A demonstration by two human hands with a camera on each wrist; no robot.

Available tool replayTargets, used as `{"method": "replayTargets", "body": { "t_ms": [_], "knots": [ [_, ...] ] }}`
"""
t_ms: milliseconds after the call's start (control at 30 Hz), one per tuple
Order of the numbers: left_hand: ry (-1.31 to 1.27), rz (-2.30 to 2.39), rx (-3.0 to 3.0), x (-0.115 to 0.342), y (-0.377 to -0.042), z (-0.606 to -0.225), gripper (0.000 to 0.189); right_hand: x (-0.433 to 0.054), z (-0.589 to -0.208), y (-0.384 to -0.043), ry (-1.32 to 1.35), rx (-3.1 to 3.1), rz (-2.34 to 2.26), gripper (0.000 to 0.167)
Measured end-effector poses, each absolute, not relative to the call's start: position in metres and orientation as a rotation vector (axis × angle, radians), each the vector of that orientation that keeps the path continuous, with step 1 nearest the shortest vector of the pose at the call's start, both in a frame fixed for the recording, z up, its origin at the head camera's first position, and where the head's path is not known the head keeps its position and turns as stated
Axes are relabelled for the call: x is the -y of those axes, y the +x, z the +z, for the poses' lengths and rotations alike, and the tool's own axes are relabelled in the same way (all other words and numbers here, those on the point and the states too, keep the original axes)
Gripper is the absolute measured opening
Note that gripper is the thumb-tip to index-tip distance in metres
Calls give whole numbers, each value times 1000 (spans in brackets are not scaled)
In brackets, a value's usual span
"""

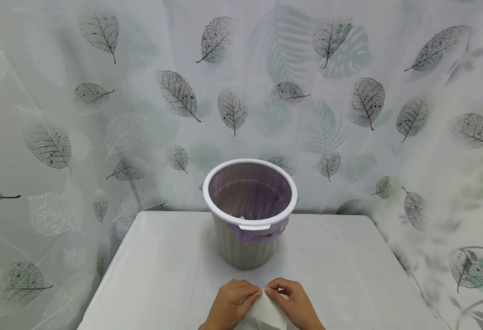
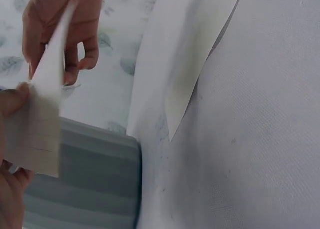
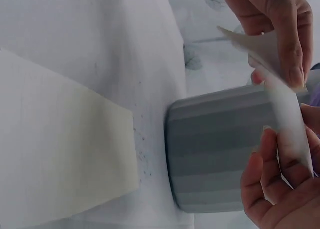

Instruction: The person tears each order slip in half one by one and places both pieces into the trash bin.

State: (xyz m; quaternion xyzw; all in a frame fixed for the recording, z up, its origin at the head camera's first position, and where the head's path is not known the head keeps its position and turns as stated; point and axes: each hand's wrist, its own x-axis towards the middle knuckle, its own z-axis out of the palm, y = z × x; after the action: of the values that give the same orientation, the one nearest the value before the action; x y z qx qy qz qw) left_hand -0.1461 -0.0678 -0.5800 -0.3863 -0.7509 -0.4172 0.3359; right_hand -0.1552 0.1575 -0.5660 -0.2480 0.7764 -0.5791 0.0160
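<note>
A piece of white paper (image 2: 39, 131) is pinched between both hands, a few faint printed lines across it. The left hand (image 1: 232, 301) pinches it with thumb and index finger. From the other side, the right hand (image 1: 294, 302) grips it the same way, the fingertips of both hands close together. In the right wrist view the paper bends and splits into two flaps near the fingers. Below the hands, a separate sheet of pale paper (image 3: 80, 149) lies on the table.
Just beyond the hands stands a grey ribbed bin (image 1: 245, 250) with a white rim and a purple liner (image 1: 251, 197); white scraps show inside. Small dark specks dot the white table (image 1: 155, 275) near it. A leaf-patterned curtain (image 1: 233, 59) hangs behind and at the sides.
</note>
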Motion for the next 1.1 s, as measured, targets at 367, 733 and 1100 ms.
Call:
{"method": "replayTargets", "body": {
  "t_ms": [367,733,1100],
  "knots": [
    [-943,-1103,2145,74,-141,-574,14,-161,-562,-153,-747,-2539,-1771,8],
    [-927,-1203,2146,75,-141,-577,12,-162,-562,-153,-566,-2583,-1747,11],
    [-927,-1191,2130,76,-141,-576,13,-162,-562,-155,-516,-2570,-1758,10]
  ]
}}
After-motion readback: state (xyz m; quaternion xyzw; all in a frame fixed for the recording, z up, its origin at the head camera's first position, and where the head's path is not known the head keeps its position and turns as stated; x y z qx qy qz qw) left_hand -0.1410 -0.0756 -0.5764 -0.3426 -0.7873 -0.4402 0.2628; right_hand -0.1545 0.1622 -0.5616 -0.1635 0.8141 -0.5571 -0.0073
